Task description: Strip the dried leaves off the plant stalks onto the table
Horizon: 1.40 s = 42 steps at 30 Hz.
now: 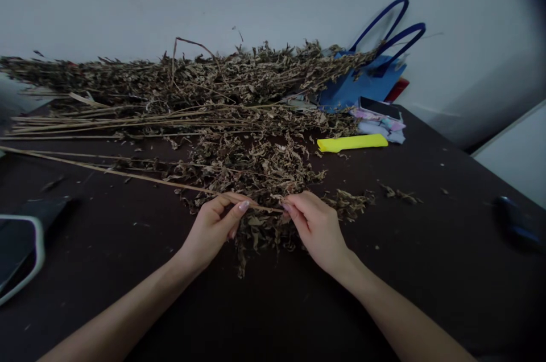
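A long dried plant stalk (pixel 162 181) runs from the left edge of the table to between my two hands. My left hand (pixel 217 219) pinches it between thumb and fingers. A short way to the right, my right hand (pixel 315 225) is closed on the same stalk near its leafy end. Withered brown leaves hang below and past my right fingers. Just beyond my hands lies a loose heap of crumpled dry leaves (pixel 260 163), with another thin stalk across it.
Bare-ended dried stalks (pixel 85 124) lie behind the heap, and a thick leafy bundle (pixel 239 74) rests along the wall. Toward the right are a blue bag (pixel 360 86), a phone (pixel 379 108) on folded cloth and a yellow strip (pixel 353 143). A white-rimmed object (pixel 39 242) sits at left.
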Motion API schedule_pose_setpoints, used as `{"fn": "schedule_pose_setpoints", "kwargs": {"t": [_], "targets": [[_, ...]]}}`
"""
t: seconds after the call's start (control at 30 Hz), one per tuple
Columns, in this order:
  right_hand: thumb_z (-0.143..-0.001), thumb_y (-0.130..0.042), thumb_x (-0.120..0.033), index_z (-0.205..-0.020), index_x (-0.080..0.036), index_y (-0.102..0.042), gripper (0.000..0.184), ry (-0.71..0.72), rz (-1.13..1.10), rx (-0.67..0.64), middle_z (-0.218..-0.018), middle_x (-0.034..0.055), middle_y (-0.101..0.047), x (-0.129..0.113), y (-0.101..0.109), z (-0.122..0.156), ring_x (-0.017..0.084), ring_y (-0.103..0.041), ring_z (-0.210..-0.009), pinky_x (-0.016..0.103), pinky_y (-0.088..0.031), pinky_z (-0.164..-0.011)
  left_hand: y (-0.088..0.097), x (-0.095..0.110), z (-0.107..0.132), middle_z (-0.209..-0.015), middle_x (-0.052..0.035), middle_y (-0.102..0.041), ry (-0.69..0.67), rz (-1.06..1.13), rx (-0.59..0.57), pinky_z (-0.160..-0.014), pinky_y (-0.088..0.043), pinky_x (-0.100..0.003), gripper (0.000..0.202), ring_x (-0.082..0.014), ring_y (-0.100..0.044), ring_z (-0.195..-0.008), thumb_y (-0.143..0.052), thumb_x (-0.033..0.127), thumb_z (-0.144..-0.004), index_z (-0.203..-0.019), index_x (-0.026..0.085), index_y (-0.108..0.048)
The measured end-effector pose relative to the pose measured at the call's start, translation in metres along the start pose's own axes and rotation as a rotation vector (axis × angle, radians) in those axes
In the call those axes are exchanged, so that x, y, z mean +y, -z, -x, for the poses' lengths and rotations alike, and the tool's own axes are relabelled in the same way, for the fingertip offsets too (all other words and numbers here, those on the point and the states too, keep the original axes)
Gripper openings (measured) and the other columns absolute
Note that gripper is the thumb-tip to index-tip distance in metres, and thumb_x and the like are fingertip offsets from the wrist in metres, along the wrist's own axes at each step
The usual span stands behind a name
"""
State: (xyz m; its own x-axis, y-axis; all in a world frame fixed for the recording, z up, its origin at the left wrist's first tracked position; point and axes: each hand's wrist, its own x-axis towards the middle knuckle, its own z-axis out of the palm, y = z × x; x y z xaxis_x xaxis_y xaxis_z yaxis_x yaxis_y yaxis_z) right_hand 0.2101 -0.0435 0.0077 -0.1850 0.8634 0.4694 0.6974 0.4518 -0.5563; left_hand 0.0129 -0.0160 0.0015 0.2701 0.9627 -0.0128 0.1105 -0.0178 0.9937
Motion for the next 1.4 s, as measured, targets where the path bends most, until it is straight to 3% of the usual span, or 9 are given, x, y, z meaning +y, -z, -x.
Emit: {"fn": "schedule_pose_setpoints", "kwargs": {"t": [0.17, 0.27, 0.37, 0.7, 0.9, 1.13, 1.3, 1.4], "targets": [[-0.090, -0.040, -0.018, -0.081, -0.018, -0.057, 0.020, -0.013, -0.010, 0.002, -0.073, 0.0032, -0.059, 0.000, -0.001, 0.001, 0.014, -0.053, -0.069, 0.027, -0.043, -0.062, 0.001, 0.001, 0.000, -0.076, -0.0022, -0.060, 0.014, 0.007, 0.007, -0.042, -0.030, -0.020, 0.020, -0.0045, -0.035, -0.043, -0.055, 0.033, -0.083, -0.084, 0.015, -0.064], [-0.089, -0.040, -0.017, -0.080, -0.018, -0.057, 0.019, -0.012, -0.010, 0.005, -0.073, 0.0029, -0.058, 0.000, -0.002, 0.001, 0.014, -0.053, -0.069, 0.026, -0.043, -0.062, 0.001, 0.001, 0.000, -0.056, 0.0031, -0.049, 0.038, 0.008, -0.002, -0.041, -0.027, -0.019, 0.021, -0.0059, -0.033, -0.042, -0.054, 0.033, -0.084, -0.087, 0.015, -0.063], [-0.089, -0.040, -0.016, -0.079, -0.018, -0.056, 0.020, 0.000, 0.000, -0.005, -0.072, 0.0026, -0.056, 0.000, -0.002, 0.001, 0.014, -0.051, -0.068, 0.027, -0.042, -0.062, 0.000, 0.001, 0.000, -0.049, 0.0058, -0.041, 0.058, 0.013, -0.004, -0.041, -0.025, -0.019, 0.021, -0.0064, -0.031, -0.042, -0.054, 0.033, -0.084, -0.088, 0.015, -0.063], [-0.088, -0.043, -0.016, -0.090, -0.019, -0.060, 0.017, 0.033, -0.150, 0.034, -0.082, 0.0040, -0.062, -0.002, 0.000, -0.005, 0.015, -0.055, -0.078, 0.031, -0.047, -0.069, 0.000, 0.006, -0.001, -0.051, 0.0052, -0.046, 0.051, 0.008, 0.030, -0.040, -0.026, -0.019, 0.021, -0.0059, -0.032, -0.040, -0.056, 0.034, -0.082, -0.084, 0.015, -0.063], [-0.088, -0.044, -0.015, -0.090, -0.019, -0.061, 0.018, 0.014, -0.101, 0.021, -0.082, 0.0039, -0.062, 0.002, -0.006, -0.003, 0.015, -0.055, -0.077, 0.031, -0.047, -0.068, -0.003, 0.004, -0.001, -0.052, 0.0053, -0.046, 0.044, 0.015, -0.006, -0.040, -0.030, -0.019, 0.019, -0.0060, -0.035, -0.040, -0.054, 0.033, -0.083, -0.083, 0.016, -0.063], [-0.089, -0.042, -0.015, -0.089, -0.018, -0.060, 0.019, -0.015, -0.062, -0.010, -0.079, 0.0033, -0.059, 0.001, -0.004, -0.002, 0.014, -0.053, -0.074, 0.028, -0.045, -0.066, -0.006, -0.002, 0.002, -0.073, -0.0005, -0.057, 0.035, -0.012, -0.040, -0.041, -0.031, -0.019, 0.020, -0.0038, -0.037, -0.042, -0.052, 0.033, -0.085, -0.086, 0.016, -0.062], [-0.088, -0.042, -0.014, -0.092, -0.017, -0.061, 0.019, -0.008, 0.141, -0.041, -0.081, 0.0057, -0.060, 0.011, 0.005, -0.006, 0.017, -0.053, -0.078, 0.032, -0.045, -0.070, -0.005, -0.001, 0.000, -0.047, 0.0072, -0.040, 0.105, 0.000, -0.018, -0.040, -0.027, -0.018, 0.022, -0.0047, -0.033, -0.038, -0.054, 0.035, -0.083, -0.083, 0.014, -0.061], [-0.088, -0.043, -0.014, -0.103, -0.017, -0.060, 0.023, 0.003, 0.253, -0.074, -0.087, 0.0076, -0.061, 0.018, 0.012, -0.008, 0.020, -0.053, -0.083, 0.036, -0.046, -0.073, -0.005, 0.000, 0.000, -0.043, 0.0082, -0.037, 0.130, 0.003, -0.008, -0.038, -0.024, -0.018, 0.025, -0.0051, -0.032, -0.037, -0.054, 0.038, -0.082, -0.082, 0.014, -0.060]]}}
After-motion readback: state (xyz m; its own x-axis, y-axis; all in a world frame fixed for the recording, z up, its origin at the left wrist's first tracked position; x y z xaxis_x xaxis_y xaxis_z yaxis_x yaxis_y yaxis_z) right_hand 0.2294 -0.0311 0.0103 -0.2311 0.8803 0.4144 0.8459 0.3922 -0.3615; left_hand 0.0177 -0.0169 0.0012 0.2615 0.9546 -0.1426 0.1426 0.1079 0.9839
